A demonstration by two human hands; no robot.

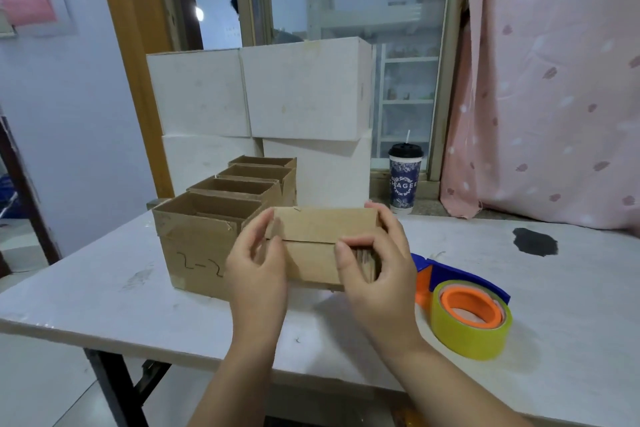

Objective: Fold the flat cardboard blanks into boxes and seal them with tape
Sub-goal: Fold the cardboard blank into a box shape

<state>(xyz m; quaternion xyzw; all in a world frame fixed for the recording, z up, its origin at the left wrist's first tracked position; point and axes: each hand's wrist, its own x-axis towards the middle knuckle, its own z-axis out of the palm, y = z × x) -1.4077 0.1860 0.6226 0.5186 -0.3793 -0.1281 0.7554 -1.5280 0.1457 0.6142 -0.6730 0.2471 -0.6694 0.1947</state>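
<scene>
Two bare forearms reached in from the bottom edge over a white table (104, 295). The left hand (256, 274) and the right hand (377, 270) held a small cardboard box (322, 246) between them, above the table's near middle. Each hand gripped one end: the left fingers curled around the left end with the thumb on the facing flaps, and the right thumb and fingers were clamped on the right end, where a dark opening showed. Two flaps met in a horizontal seam across the box's facing side.

To the right, a blue and orange tape dispenser (464, 284) lay on the table, holding a yellowish tape roll (471, 326).

Just behind the left hand stood an open box (194, 253) marked with handwriting, the first of a row of open boxes (256, 177) running away from the viewer. Farther back, white boxes (263, 97) were stacked, a lidded cup (405, 180) stood on the windowsill, and a pink curtain (550, 80) hung at right.
</scene>
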